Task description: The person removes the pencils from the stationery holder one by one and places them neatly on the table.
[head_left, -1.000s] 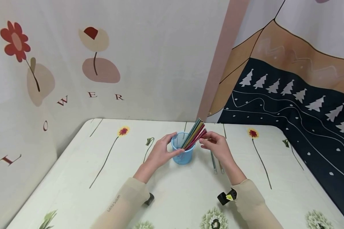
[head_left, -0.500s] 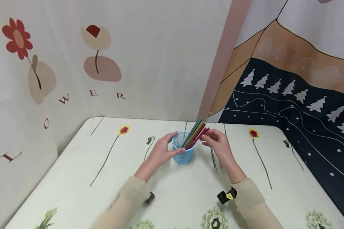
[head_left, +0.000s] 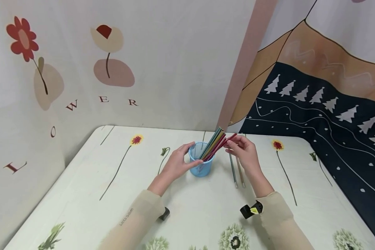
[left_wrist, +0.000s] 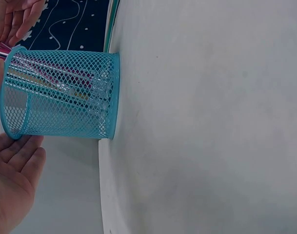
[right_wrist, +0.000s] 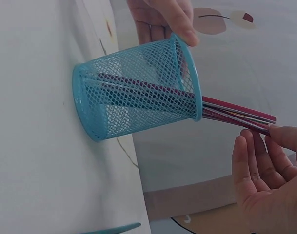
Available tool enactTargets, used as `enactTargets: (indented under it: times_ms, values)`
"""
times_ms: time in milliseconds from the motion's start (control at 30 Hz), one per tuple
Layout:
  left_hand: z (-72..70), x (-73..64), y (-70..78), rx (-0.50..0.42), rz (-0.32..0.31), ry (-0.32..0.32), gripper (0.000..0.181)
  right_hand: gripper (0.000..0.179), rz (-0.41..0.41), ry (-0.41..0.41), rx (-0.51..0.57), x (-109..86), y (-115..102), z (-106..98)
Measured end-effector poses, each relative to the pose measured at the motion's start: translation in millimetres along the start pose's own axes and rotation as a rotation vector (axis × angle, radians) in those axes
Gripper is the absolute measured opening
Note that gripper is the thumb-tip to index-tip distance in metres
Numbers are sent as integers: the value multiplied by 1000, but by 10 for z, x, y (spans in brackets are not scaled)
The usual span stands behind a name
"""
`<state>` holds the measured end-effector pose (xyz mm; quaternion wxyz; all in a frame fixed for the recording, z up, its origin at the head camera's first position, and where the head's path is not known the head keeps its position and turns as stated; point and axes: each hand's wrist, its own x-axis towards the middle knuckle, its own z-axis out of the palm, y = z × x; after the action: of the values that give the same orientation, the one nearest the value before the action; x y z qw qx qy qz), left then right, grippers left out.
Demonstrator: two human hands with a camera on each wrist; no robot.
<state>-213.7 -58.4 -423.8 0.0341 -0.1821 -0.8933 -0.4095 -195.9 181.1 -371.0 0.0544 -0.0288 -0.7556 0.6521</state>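
A blue mesh pen cup [head_left: 201,171] stands on the table, its open top facing up. My left hand [head_left: 177,162] holds it by the rim, thumb on the near side and fingers on the far side. Several pencils [head_left: 213,143], teal, gold and red, lean to the right inside the cup. At their upper ends my right hand [head_left: 245,154] pinches a red pencil [head_left: 233,135] between thumb and fingertips. In the right wrist view its lower part runs among the other pencils [right_wrist: 231,107], so its lower end cannot be told apart.
A teal pencil [head_left: 233,171] and a brownish pencil [head_left: 240,172] lie on the table right of the cup, beneath the right hand. The flower-printed tablecloth [head_left: 193,208] reaches back to a pale curtain [head_left: 175,69]. Dark printed cloth [head_left: 300,114] hangs at the right.
My right hand has moved right and slightly up, drawing the red pencil away from the bundle and tilting it lower. My left hand keeps its hold on the cup. The head view has shifted slightly.
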Motion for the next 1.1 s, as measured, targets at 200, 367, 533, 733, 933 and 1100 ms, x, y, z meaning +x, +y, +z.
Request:
enactTargets:
  times_ms: [200,367,533,733,933,1100]
  values:
    - [-6,-5,2,-1,4,2,82,29,-20,22,22,6,-54,-44]
    - [-3,-8,-1,-2,0,1,82,27,-57,37,41,24,-86,-87]
    - [0,-6,-6,1,-3,-3,82,23,-72,57,51,39,-119,-129]
    - [1,0,-6,0,0,-2,82,18,-83,76,77,52,-170,-175]
    - [2,-1,0,3,-3,0,82,22,-97,80,107,60,-208,-216]
    - [2,-6,10,-4,-7,-1,81,21,-119,84,149,63,-239,-252]
